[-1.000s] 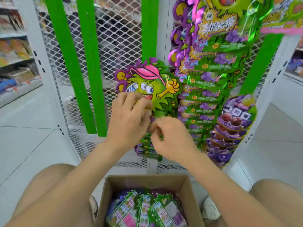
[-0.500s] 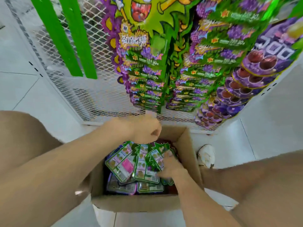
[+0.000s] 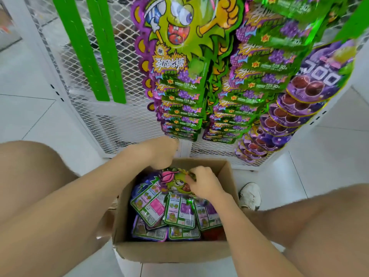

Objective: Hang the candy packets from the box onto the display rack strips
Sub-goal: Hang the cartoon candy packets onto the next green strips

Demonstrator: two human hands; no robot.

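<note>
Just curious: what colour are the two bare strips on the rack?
The strips are bright green, seen in the head view.

Yellow characters "劲跳糖" stand under the cartoon face on the card (image 3: 169, 62) in the upper middle. The green packets (image 3: 185, 100) hanging below it each show a white "30", as do those on the next strip (image 3: 265, 62) to the right. The purple packets (image 3: 311, 86) at the right bear large white characters like "JOO". Print and barcodes on the packet backs in the box (image 3: 171, 250) are too small to read.
</note>
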